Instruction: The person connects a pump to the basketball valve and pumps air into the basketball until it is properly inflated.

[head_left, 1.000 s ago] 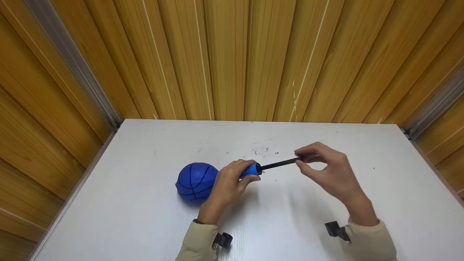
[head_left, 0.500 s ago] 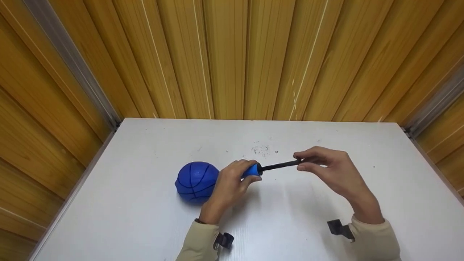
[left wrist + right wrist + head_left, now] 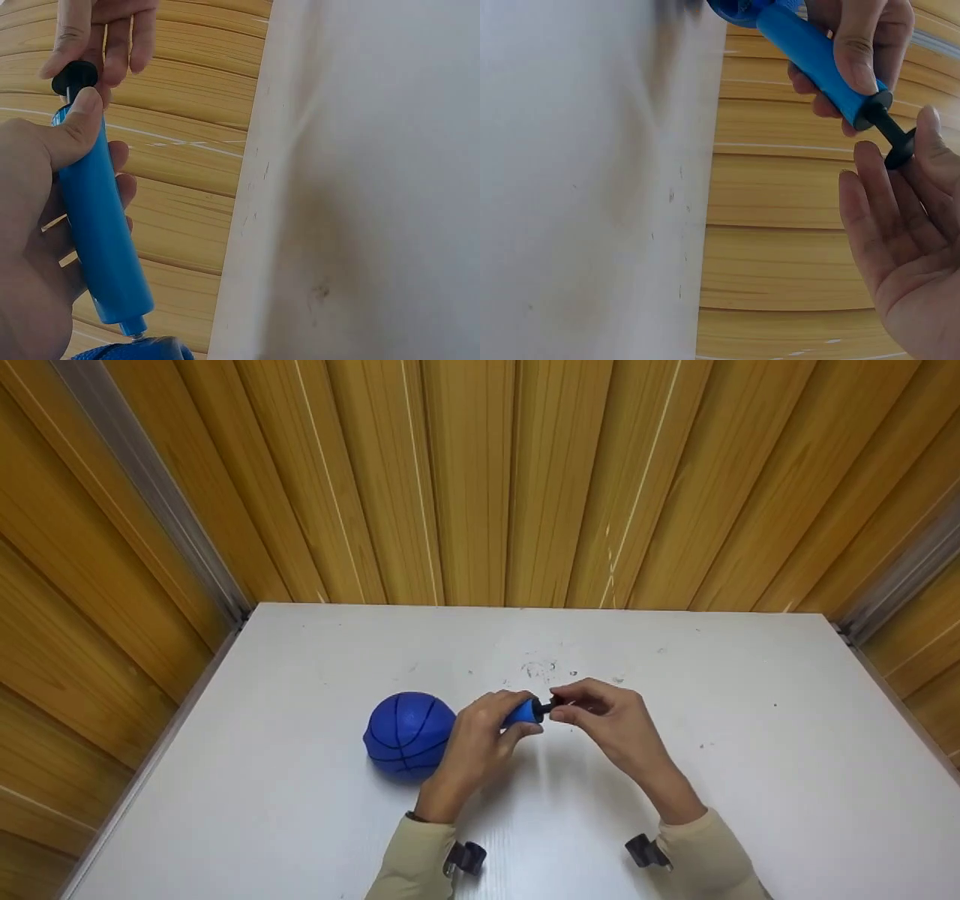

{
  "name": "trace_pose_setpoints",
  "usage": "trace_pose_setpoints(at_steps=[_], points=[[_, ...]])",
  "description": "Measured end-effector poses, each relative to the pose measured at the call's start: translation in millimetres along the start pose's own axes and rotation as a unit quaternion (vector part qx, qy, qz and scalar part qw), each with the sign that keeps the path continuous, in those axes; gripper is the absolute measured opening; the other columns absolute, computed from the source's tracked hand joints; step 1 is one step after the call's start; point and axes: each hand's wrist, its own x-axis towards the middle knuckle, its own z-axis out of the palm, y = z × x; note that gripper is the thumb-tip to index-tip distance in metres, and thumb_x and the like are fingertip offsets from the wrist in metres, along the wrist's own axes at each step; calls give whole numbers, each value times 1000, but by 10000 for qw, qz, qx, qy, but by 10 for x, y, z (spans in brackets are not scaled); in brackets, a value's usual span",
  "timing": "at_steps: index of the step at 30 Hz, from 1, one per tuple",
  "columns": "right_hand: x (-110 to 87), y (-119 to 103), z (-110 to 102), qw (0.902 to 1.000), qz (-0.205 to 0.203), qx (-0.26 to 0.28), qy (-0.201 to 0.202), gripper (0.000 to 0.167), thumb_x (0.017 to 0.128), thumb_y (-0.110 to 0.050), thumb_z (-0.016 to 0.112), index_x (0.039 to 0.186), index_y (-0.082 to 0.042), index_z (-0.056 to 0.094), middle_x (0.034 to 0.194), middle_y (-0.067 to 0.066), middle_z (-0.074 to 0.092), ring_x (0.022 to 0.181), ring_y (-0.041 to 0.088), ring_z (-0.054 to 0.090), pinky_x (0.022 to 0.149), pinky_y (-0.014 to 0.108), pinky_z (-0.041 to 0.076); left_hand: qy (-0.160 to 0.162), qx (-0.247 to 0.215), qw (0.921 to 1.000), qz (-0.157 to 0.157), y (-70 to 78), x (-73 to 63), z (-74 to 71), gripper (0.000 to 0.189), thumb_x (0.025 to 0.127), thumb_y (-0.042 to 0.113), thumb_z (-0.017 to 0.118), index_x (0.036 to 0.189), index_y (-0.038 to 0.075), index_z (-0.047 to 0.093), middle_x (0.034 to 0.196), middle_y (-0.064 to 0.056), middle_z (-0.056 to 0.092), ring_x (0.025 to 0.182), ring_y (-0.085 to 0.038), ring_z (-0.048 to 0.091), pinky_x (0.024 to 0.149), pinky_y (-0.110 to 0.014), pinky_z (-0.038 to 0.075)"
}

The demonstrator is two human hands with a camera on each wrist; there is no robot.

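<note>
A blue ball with black seam lines [image 3: 405,735] sits on the white table, with one side dented or uneven in outline. My left hand [image 3: 476,739] grips the blue barrel of a hand pump [image 3: 101,217], thumb along its side. At the barrel's lower end, a thin metal needle [image 3: 137,337] reaches the ball, as the left wrist view shows. My right hand [image 3: 615,731] pinches the pump's black end knob [image 3: 901,150] between thumb and fingers. Only a short length of the black rod [image 3: 885,124] shows outside the barrel.
The white table [image 3: 262,825] has dark scuff marks [image 3: 540,669] beyond the hands. Wood-patterned panels [image 3: 472,480] rise behind it and at both sides. Black wrist-mounted devices [image 3: 466,858] hang beside both sleeves.
My right hand has moved left toward the left hand, pushing the long-drawn rod mostly into the barrel. The left hand and the ball have stayed nearly still.
</note>
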Motion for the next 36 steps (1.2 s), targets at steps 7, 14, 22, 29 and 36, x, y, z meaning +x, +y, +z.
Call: trace_pose_setpoints(at_steps=[7,14,22,29,36], points=[[-21,-55,-191,9924,-789,-923,-223,24,91,-6,86,113,-10,78,104,-2,77,90,18,75,80,29,61,-188,-126,9997,101,28,26,-21,33,94,25,81,121,8,75,110,-4,77,102,-21,70,93,-38,58],[-100,-209,-540,9864,-1016,-1286,128,32,87,8,84,113,-10,78,105,-1,76,88,15,74,82,23,59,-131,-250,9996,-59,17,21,-16,33,94,20,82,123,7,75,111,-4,76,104,-21,71,94,-38,58],[-174,-324,-769,9893,-686,-1277,188,31,87,5,85,113,-11,79,107,2,78,91,14,74,84,20,57,-112,-142,9998,7,11,22,-26,32,95,21,81,123,7,74,110,-4,76,103,-21,70,93,-37,58],[-102,-259,-569,9918,-162,-1235,-289,21,87,-8,88,106,-11,80,101,-2,78,88,16,75,83,24,58,-108,-16,9997,217,5,25,-40,30,93,15,84,119,5,75,107,-4,76,99,-22,69,91,-36,57],[-9,-43,-184,9930,-298,-1113,-258,20,88,-9,87,106,-6,80,98,0,79,82,17,76,79,27,60,-123,199,9995,219,5,17,-23,29,94,22,83,117,5,76,106,-4,77,96,-22,69,90,-37,57]])
